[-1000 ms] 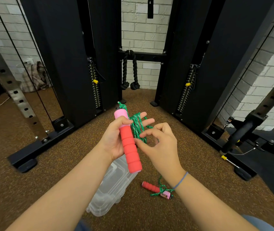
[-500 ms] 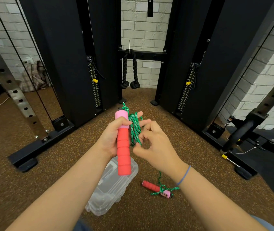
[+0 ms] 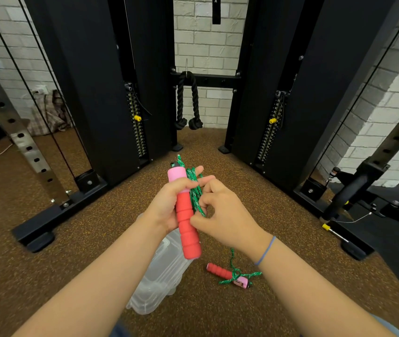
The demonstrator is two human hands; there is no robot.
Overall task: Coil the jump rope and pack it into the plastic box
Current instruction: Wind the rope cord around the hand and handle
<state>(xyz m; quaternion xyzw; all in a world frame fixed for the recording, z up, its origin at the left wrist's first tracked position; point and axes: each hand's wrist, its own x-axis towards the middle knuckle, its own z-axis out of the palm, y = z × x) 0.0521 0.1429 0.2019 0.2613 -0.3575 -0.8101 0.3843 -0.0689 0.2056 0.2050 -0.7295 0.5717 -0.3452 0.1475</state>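
Note:
My left hand [image 3: 166,207] grips a red foam jump rope handle [image 3: 187,222] with a pink top, held upright at mid-frame. Loops of green rope [image 3: 194,190] lie against that handle, under my left fingers. My right hand [image 3: 225,215] pinches the green rope just right of the handle. A strand runs down from my right hand to the second red handle [image 3: 220,271], which lies on the floor with rope tangled at its pink end. A clear plastic box [image 3: 162,276] sits on the floor below my hands, partly hidden by my left forearm.
Brown rubber flooring [image 3: 96,239] surrounds me. A black cable machine stands ahead with weight stacks left [image 3: 136,125] and right [image 3: 270,127], and a black rope attachment [image 3: 188,103] hangs between. A steel rack upright [image 3: 16,132] is at left; black gym equipment [image 3: 363,188] at right.
My hands have closed in together and the held handle has tilted slightly. My right hand moved up against the rope loops, drawing more rope up from the floor.

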